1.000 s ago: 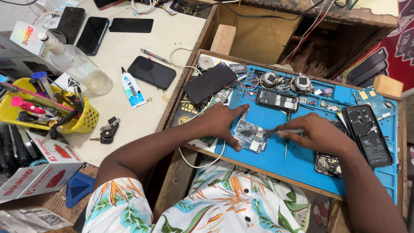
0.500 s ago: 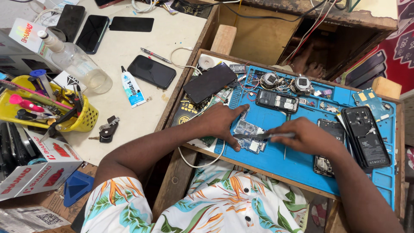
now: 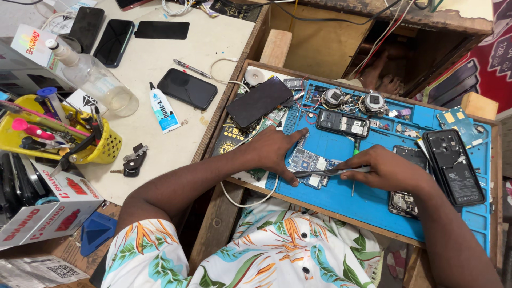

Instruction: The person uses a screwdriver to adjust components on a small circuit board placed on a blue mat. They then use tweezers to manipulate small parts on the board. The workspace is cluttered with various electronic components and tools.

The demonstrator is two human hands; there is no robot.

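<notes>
Two hands work over the blue repair mat (image 3: 373, 202), which lies in a wooden tray at the edge of the tabletop (image 3: 160, 117). On the mat's near-left part sits the bare phone circuit board (image 3: 308, 162), thin, light and stiff, likely fragile across its small soldered parts; it looks best held by its edges. The left hand (image 3: 277, 152) is spread flat, fingers pinning the board's left side and near edge so it cannot slide on the mat. The right hand (image 3: 386, 170) is closed around slim metal tweezers (image 3: 325, 172), whose tips lie across the board. Just beyond it lies a small keypad phone (image 3: 342, 122).
</notes>
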